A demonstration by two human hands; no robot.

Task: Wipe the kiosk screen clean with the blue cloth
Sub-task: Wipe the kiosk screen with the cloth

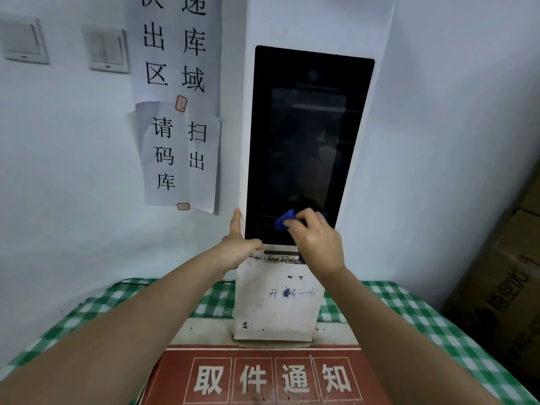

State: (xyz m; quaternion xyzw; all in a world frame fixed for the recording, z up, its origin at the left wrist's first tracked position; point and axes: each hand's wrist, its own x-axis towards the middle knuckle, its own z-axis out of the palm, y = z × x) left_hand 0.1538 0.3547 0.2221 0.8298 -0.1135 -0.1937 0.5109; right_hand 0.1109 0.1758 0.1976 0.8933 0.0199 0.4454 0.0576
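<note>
A tall white kiosk (pixel 274 311) stands on the table with a dark, unlit screen (pixel 306 141) in its upper part. My right hand (pixel 317 244) presses a bunched blue cloth (pixel 285 220) against the bottom edge of the screen; most of the cloth is hidden under my fingers. My left hand (pixel 238 247) braces the kiosk's lower left side, with the fingers up along the white frame and the thumb lying under the screen's bottom corner.
Paper notices (pixel 178 153) with black characters hang on the wall left of the kiosk, beside two light switches (pixel 108 49). A green checked tablecloth (pixel 409 314) covers the table. A red sign (pixel 268 375) lies in front. Cardboard boxes (pixel 502 287) stand at the right.
</note>
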